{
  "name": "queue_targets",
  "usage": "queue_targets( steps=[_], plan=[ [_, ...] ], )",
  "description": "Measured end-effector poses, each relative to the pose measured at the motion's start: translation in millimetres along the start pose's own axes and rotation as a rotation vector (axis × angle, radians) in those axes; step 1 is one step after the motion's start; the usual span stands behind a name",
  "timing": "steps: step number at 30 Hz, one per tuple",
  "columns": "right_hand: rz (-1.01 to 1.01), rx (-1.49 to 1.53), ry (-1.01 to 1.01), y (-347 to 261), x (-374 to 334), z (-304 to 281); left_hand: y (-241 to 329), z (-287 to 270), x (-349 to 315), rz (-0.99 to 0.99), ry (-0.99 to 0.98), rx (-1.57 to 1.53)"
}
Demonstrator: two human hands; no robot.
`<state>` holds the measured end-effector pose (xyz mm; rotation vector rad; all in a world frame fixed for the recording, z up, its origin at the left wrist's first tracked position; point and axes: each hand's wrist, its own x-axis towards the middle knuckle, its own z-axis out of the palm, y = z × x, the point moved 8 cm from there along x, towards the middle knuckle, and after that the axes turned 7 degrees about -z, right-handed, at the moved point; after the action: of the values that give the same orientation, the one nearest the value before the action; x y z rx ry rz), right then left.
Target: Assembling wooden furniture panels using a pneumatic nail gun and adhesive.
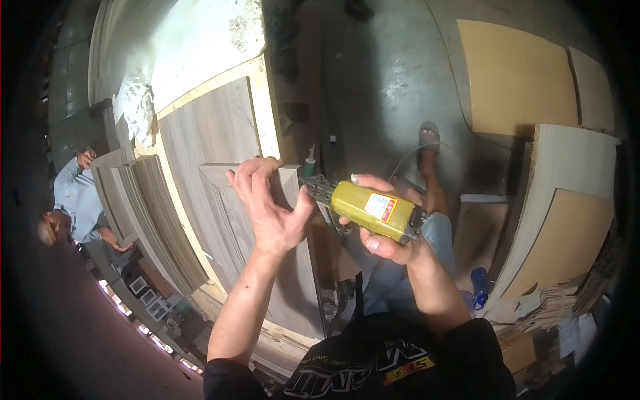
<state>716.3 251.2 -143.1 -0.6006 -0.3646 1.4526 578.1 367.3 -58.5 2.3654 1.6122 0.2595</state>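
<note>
My right hand (390,230) is wrapped round a nail gun (367,205) with an olive-yellow body, a label and a dark metal nose. That nose meets the right edge of a grey wood-grain cabinet door (230,200), close to its far corner. Spread over the same corner, my left hand (270,207) lies on the door with its fingers apart and its thumb by the nose. Beneath lies a larger grey panel (193,127). Just beyond the nose stands a small green bottle (309,165) with a pale tip.
A stack of panels (163,217) stands along the table's left side, where a person in a light blue shirt (80,200) handles a board. Crumpled white cloth (138,107) lies farther off. Large boards (527,77) lean at the right. A thin hose (427,148) curves behind the tool.
</note>
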Motion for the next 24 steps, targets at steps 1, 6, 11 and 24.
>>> queue_targets(
  steps=[1, 6, 11, 24],
  plan=[
    [0.007, 0.009, 0.008, 2.9, -0.3, -1.1, -0.8, 0.2, 0.1, 0.003, 0.001, 0.011],
    [0.033, 0.026, 0.018, 9.8, 1.4, -4.9, -0.9, 0.3, 1.0, 0.01, 0.003, 0.038],
    [0.011, 0.082, 0.016, 12.3, 3.0, -2.2, -3.8, 1.1, 2.1, -0.013, -0.028, 0.015],
    [0.069, 0.131, 0.016, 16.6, 4.4, -4.4, -5.2, 0.4, 1.0, -0.019, -0.026, 0.007]
  ],
)
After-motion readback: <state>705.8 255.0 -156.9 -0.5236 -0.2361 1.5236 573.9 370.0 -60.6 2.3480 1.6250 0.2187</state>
